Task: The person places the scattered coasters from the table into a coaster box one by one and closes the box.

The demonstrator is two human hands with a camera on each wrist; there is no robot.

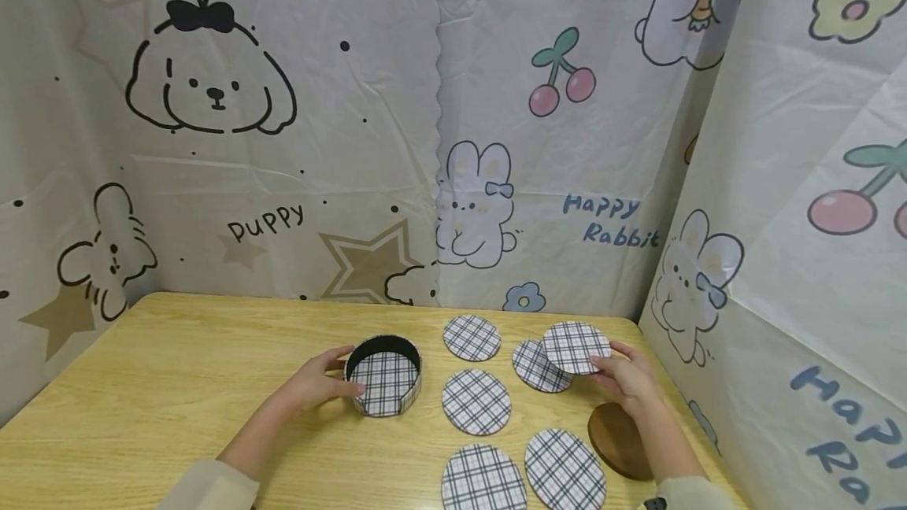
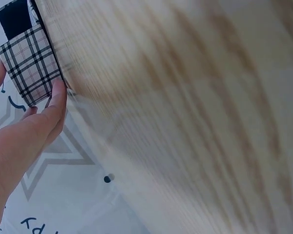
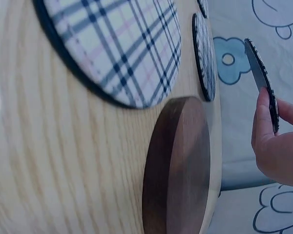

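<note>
My left hand [image 1: 316, 384] grips the left side of a round plaid coaster holder [image 1: 388, 345], its thumb at the near side. The holder has a black inner wall and a plaid bottom, and stands on the table. In the left wrist view, fingers and thumb spread around its plaid outer wall [image 2: 34, 63]. At the right, my right hand [image 1: 633, 378] pinches a round plaid coaster [image 1: 575, 345] by its edge. Seen edge-on in the right wrist view, this coaster [image 3: 261, 78] is raised off the table. From the head, it partly covers another plaid coaster [image 1: 533, 364] lying below.
Several more plaid coasters lie flat between the hands, among them one at the back [image 1: 472, 338], one in the middle [image 1: 476, 402] and one nearer me [image 1: 565, 469]. A brown wooden disc [image 1: 615, 439] lies under my right forearm. Printed curtains [image 1: 354, 140] border the wooden table [image 1: 212, 352].
</note>
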